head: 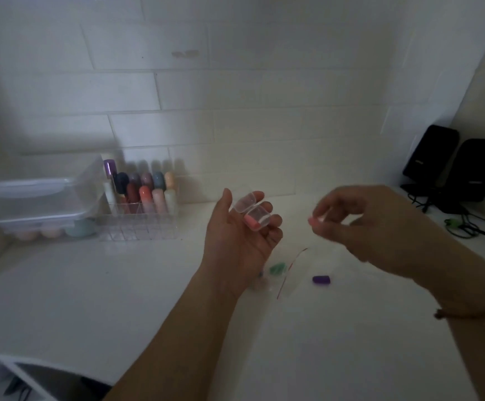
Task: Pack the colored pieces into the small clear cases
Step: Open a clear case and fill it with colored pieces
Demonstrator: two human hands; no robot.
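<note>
Head view looks down on a white table (96, 299) that fills the lower frame and meets a white tiled wall (235, 91) across the top. At the left edge of the frame sit stacked clear lidded boxes (39, 204), the lower one showing pale rounded shapes through its side. Just right of them stands a clear divided organizer (140, 224) packed with upright rounded bottles in red, pink, purple, blue and cream. In the upper right corner two black speakers (455, 166) lean near the wall, cables trailing beside them. At frame centre the left hand (241, 235) is raised palm up, its fingers curled under a small clear case (253, 212) whose lid stands open; this grip holds the case, and a pink piece (252, 222) lies inside it. To the right, apart from the case, the blurred right hand (360, 224) pinches a second pink piece (314, 220) between thumb and fingertips. Below the hands, on the table, lie a thin red strip (289, 270), a green piece (276, 268) just left of it, and a purple piece (321, 279) to its right.
</note>
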